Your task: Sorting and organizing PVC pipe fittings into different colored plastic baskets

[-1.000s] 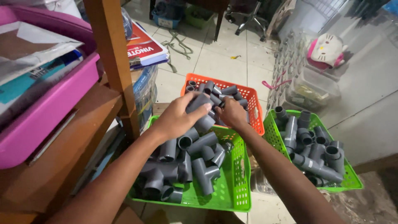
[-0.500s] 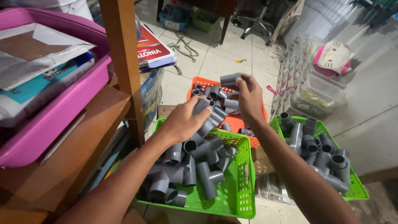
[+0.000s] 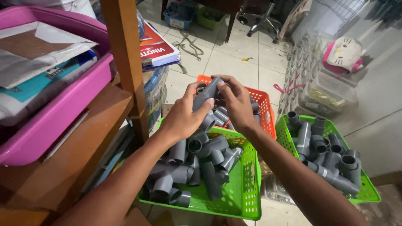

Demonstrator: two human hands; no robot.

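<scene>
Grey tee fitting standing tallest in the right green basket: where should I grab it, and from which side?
Judging by its pose, take the grey tee fitting by its long straight barrel, coming from above. The barrel stands near upright and clear of its neighbours, while its lower end is buried among other fittings in the right green basket. Both the left hand and right hand are busy.

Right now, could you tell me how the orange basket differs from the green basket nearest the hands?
The orange basket lies farther away, largely hidden behind both hands; the green basket sits closer and shows in full. The left hand and right hand hold a grey pipe fitting over the orange basket, not the green basket. Both are slotted plastic baskets holding grey pipe fittings.
</scene>
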